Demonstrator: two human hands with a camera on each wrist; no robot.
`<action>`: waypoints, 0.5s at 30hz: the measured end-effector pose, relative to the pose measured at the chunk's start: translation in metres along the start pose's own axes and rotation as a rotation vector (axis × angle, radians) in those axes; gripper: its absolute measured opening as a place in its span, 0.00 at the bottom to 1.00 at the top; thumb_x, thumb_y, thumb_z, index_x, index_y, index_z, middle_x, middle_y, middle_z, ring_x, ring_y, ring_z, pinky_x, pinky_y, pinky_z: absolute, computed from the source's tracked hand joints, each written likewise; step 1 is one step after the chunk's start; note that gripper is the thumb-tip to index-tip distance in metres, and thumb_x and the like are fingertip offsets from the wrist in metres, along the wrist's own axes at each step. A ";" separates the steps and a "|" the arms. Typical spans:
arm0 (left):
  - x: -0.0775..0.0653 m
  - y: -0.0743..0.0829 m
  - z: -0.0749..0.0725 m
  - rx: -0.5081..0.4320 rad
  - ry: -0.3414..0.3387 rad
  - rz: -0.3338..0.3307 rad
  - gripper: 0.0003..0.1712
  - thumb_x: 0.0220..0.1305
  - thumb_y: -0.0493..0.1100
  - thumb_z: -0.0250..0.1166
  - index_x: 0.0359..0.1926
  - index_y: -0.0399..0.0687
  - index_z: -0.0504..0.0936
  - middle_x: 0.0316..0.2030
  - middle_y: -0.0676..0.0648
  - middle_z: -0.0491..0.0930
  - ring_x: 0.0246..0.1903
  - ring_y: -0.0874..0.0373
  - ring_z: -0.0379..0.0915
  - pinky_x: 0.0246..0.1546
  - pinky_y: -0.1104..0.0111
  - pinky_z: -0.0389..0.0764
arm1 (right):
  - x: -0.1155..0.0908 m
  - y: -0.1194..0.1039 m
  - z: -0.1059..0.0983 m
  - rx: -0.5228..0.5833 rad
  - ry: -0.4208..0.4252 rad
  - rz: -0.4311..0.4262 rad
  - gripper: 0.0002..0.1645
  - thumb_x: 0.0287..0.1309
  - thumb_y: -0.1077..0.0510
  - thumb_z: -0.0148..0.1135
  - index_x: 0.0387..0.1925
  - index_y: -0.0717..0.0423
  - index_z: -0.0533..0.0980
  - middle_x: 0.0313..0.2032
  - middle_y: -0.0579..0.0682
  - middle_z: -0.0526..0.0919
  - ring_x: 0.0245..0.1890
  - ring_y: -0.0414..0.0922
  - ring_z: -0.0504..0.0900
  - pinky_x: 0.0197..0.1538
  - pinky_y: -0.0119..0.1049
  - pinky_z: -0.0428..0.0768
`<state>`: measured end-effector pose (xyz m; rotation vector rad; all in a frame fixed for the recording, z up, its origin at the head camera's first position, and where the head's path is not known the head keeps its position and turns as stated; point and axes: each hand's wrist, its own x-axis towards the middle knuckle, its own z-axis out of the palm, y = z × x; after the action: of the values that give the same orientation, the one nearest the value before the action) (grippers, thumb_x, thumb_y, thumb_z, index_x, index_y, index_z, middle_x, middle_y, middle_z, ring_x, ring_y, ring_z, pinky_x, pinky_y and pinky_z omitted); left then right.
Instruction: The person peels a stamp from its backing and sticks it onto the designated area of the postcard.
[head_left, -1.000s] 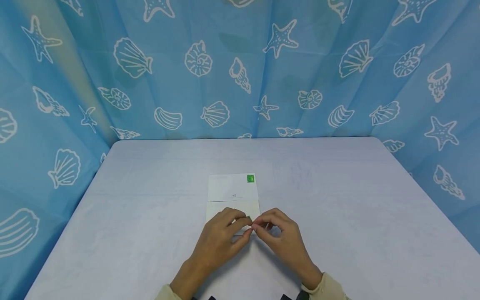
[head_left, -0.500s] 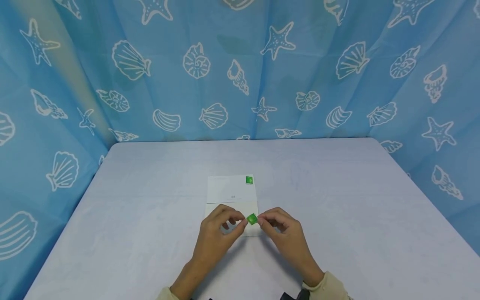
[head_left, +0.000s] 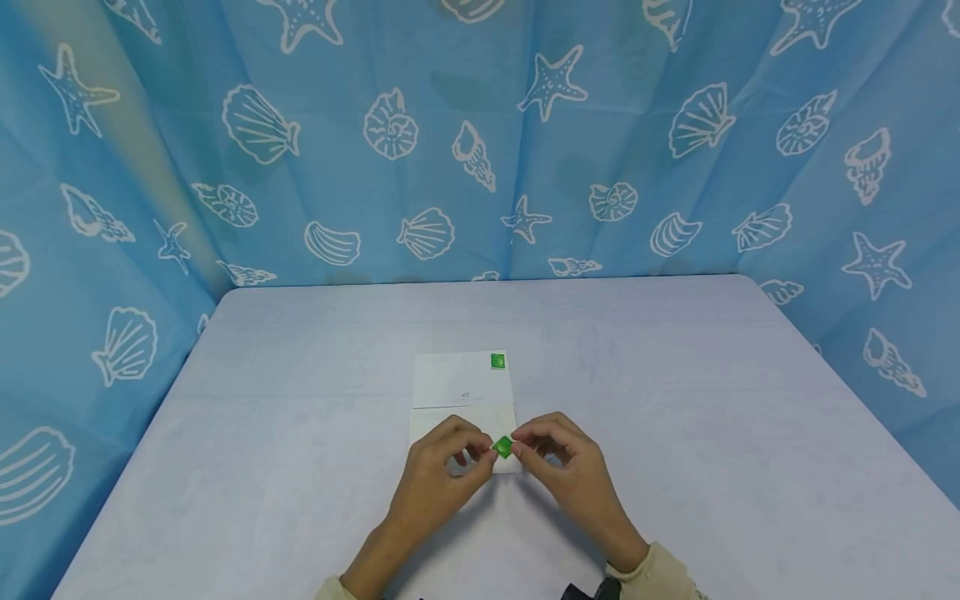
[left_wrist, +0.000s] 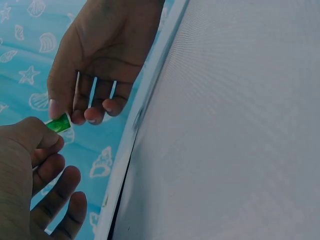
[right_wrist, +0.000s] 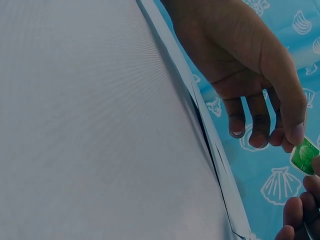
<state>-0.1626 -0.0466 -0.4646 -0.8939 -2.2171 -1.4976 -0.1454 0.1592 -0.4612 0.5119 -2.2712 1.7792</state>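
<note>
A small green stamp with a pale border (head_left: 503, 447) is stretched between both hands, close over the near part of a white paper sheet (head_left: 461, 375). My left hand (head_left: 438, 467) pinches its left corner between thumb and forefinger. At the opposite corner, my right hand (head_left: 566, 458) holds it the same way. In the left wrist view the stamp (left_wrist: 60, 123) shows between the left thumb and the right hand (left_wrist: 102, 65) above. The right wrist view shows the stamp's (right_wrist: 304, 156) leaf-like print, with the left hand (right_wrist: 245, 65) overhead and the right hand's fingers (right_wrist: 293, 215) at the lower edge.
Another green stamp (head_left: 498, 361) lies at the paper's far right corner, and a line crosses the paper's middle. The white-covered table (head_left: 660, 375) extends around it. A blue curtain with shell prints (head_left: 345, 150) hangs behind and at both sides.
The fingertips, together a second ago, have drawn apart, bringing the stamp between them into view. Over the last half second both hands and the stamp have shifted slightly toward the near side.
</note>
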 end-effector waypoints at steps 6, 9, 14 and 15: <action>-0.001 0.000 0.000 -0.014 -0.010 -0.010 0.03 0.66 0.38 0.67 0.35 0.46 0.85 0.36 0.51 0.81 0.34 0.61 0.77 0.33 0.69 0.81 | -0.001 0.001 -0.001 -0.051 -0.015 -0.037 0.04 0.62 0.61 0.69 0.37 0.49 0.82 0.38 0.45 0.81 0.36 0.43 0.79 0.40 0.35 0.80; -0.001 0.000 0.000 -0.009 -0.007 -0.028 0.03 0.66 0.38 0.67 0.34 0.46 0.85 0.36 0.52 0.81 0.34 0.62 0.76 0.33 0.69 0.81 | -0.001 0.000 -0.001 -0.051 -0.044 -0.052 0.04 0.63 0.62 0.68 0.36 0.50 0.82 0.38 0.47 0.82 0.36 0.44 0.79 0.40 0.36 0.80; -0.001 0.000 0.000 0.005 -0.003 -0.056 0.03 0.66 0.38 0.67 0.34 0.48 0.85 0.36 0.53 0.80 0.34 0.63 0.76 0.33 0.70 0.81 | -0.001 0.000 -0.001 -0.069 -0.054 -0.033 0.03 0.63 0.60 0.69 0.37 0.49 0.82 0.39 0.45 0.81 0.37 0.43 0.79 0.41 0.36 0.80; -0.001 0.000 0.000 0.005 -0.003 -0.059 0.03 0.66 0.37 0.68 0.34 0.49 0.85 0.37 0.54 0.80 0.34 0.63 0.76 0.33 0.70 0.81 | -0.001 0.000 -0.001 -0.074 -0.051 -0.027 0.03 0.63 0.60 0.69 0.38 0.49 0.82 0.40 0.45 0.81 0.37 0.43 0.79 0.41 0.35 0.80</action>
<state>-0.1620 -0.0468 -0.4649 -0.8368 -2.2675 -1.5163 -0.1449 0.1606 -0.4610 0.5783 -2.3423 1.6811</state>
